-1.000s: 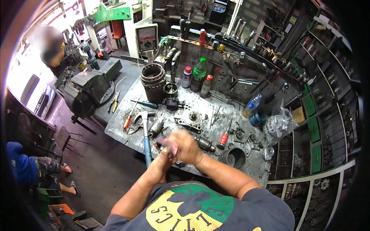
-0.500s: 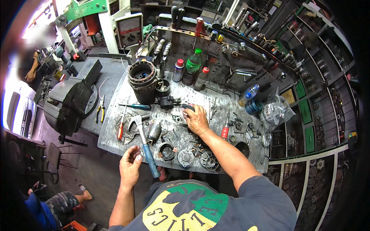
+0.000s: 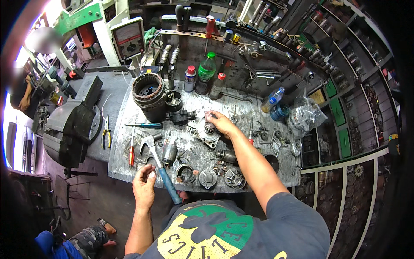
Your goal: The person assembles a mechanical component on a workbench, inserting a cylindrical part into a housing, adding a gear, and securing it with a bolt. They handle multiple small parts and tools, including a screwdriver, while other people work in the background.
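My right hand (image 3: 222, 124) grips the far edge of a round silver metal housing (image 3: 202, 137), which has a shaft or gear at its centre and lies on the worktable. The fingertips curl over its rim. My left hand (image 3: 143, 186) hangs at the table's front edge, fingers loosely curled and apart, with nothing seen in it. Just beside it lies a claw hammer (image 3: 166, 179) with a blue handle sticking out over the edge. Close to the housing sit a dark armature (image 3: 226, 156), a small round end cover (image 3: 208, 178) and a finned cover (image 3: 235, 178).
A large black stator housing (image 3: 148, 97) stands at the back left, near a bench vise (image 3: 71, 123) and pliers (image 3: 106, 132). Several bottles, including a green-topped one (image 3: 207, 68), line the back. A bagged part (image 3: 304, 113) lies right. Another person's legs (image 3: 88, 239) show lower left.
The metal housing, mostly covered by my right hand before, now shows its round face and lies nearer. The armature beside it has come into sight. My left hand has barely moved.
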`<state>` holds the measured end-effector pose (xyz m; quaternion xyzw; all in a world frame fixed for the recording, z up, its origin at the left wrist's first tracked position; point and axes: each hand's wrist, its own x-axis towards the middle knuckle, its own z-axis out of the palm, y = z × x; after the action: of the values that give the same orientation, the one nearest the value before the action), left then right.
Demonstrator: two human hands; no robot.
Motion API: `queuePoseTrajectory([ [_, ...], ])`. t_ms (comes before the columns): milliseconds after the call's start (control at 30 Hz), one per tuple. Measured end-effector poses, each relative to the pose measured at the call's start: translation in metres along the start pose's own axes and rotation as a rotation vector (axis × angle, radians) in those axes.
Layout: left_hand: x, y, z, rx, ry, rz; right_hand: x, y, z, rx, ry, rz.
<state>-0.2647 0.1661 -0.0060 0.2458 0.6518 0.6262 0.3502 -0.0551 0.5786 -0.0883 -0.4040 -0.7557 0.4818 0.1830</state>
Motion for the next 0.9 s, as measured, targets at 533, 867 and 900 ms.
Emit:
queuePoseTrajectory([
  [533, -0.030, -0.004, 0.024, 0.029, 0.113, -0.056, 0.009, -0.004, 0.007, 0.111, -0.126, 0.178],
  [867, -0.031, 0.049, 0.100, 0.035, -0.176, 0.196, -0.105, -0.065, -0.085, 0.899, 0.029, -0.041],
  [900, -0.029, 0.055, 0.115, 0.145, -0.268, 0.270, -0.123, -0.074, -0.102, 0.967, 0.039, -0.060],
])
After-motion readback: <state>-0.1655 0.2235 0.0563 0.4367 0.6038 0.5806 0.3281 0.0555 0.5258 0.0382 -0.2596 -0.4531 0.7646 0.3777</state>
